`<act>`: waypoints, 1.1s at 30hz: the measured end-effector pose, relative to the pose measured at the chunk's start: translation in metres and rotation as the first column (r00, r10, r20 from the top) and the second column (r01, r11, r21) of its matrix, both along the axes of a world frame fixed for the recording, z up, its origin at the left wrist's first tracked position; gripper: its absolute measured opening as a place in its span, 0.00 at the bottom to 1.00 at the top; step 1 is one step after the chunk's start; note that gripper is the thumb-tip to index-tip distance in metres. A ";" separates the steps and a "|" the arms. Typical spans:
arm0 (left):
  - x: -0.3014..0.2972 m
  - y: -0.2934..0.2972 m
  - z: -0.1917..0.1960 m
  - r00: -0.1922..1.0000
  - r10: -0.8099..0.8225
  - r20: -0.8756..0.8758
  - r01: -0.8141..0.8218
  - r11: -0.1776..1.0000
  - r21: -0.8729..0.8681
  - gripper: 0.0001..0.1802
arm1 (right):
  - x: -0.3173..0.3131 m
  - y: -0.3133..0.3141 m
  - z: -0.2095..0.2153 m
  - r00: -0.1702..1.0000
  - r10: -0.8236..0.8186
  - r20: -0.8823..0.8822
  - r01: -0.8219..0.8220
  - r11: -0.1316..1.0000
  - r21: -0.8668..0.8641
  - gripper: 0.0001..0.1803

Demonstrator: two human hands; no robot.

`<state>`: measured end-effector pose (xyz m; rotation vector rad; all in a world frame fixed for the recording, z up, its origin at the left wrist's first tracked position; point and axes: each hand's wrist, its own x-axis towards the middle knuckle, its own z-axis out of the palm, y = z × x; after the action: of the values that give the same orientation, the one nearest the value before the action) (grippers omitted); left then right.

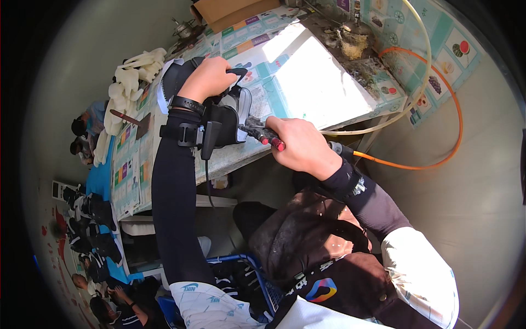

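Nearest, a blue basket [230,257] stands beside the person's lap. Beyond it, the right hand [302,145] is closed round a dark tool [256,129] with red ends, its tip beside a black shoe [224,119] — contact cannot be told. The left hand [211,78] grasps the shoe near the table's [233,156] front edge. The step appears to be tool work on the shoe; the next move seemingly calls for a firm left hold. Farthest — a cardboard box [233,13].

Shoe [224,126] seemingly black and grey, red-ended tool [256,130], teal-patterned tablecloth [271,82], orange hose [378,159]
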<state>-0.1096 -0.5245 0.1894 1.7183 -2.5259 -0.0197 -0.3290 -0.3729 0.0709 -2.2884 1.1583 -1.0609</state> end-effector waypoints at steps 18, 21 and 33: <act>0.005 0.012 -0.001 1.000 -0.013 0.024 0.014 0.998 -0.055 0.19 | 0.004 0.014 0.000 0.985 -0.121 0.119 0.121 0.993 0.007 0.11; 0.001 0.018 0.006 1.000 0.015 0.023 -0.014 1.000 -0.015 0.20 | 0.000 0.015 -0.006 1.000 -0.023 -0.021 0.026 0.991 0.131 0.11; 0.026 0.062 0.010 0.986 0.117 0.118 0.047 0.482 -0.875 0.09 | -0.037 -0.002 0.018 0.954 -0.074 0.289 0.038 0.991 0.131 0.13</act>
<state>-0.0833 -0.4622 0.1991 1.2946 -1.9086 1.2506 -0.3661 -0.3751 0.0889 -1.9340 1.1372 -1.2621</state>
